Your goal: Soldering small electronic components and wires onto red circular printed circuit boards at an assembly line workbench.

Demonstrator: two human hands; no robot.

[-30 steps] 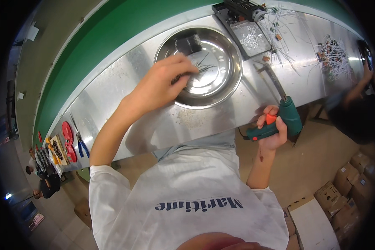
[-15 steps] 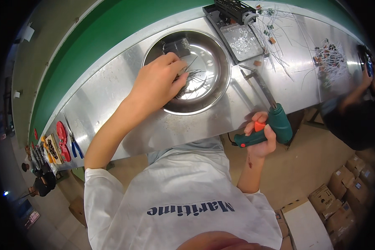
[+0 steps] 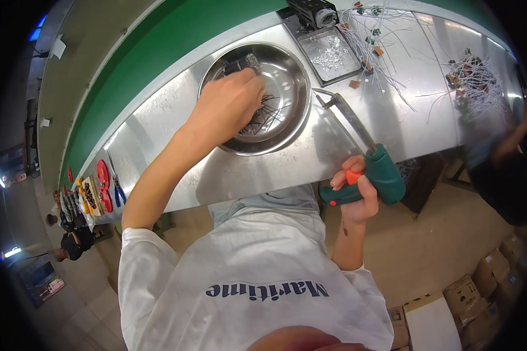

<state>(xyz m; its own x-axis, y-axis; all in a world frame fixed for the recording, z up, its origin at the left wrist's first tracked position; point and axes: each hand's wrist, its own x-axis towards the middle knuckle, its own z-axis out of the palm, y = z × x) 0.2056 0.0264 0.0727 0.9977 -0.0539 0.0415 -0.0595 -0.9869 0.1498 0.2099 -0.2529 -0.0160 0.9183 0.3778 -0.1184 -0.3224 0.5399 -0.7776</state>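
My left hand (image 3: pixel 231 103) reaches into a round steel bowl (image 3: pixel 305 105), its fingers curled together. The fingertips are hidden beneath the hand, so what they hold does not show. Thin dark wire pieces (image 3: pixel 266 118) lie loose on the bowl's bottom beside that hand. A dark, flat piece (image 3: pixel 235 65) rests at the bowl's far side, partly covered by my knuckles. My right hand (image 3: pixel 363 202) grips a green soldering gun (image 3: pixel 386 178) with a red trigger (image 3: pixel 353 176). Its metal tip (image 3: pixel 325 96) points up and left, close to the bowl's right rim.
Behind the gun is a dark tray (image 3: pixel 332 55) with small clear bits, beside a black device (image 3: pixel 313 13). White-wired parts (image 3: pixel 375 52) and another wire heap (image 3: pixel 474 88) lie rightward. Pliers (image 3: pixel 118 190) and red cases (image 3: pixel 103 184) sit left. A person (image 3: pixel 506 169) is at far right.
My left hand has turned more knuckles-up and its fingers have tucked out of sight. The soldering gun's tip now appears nearer the bowl. The whole view has shifted slightly.
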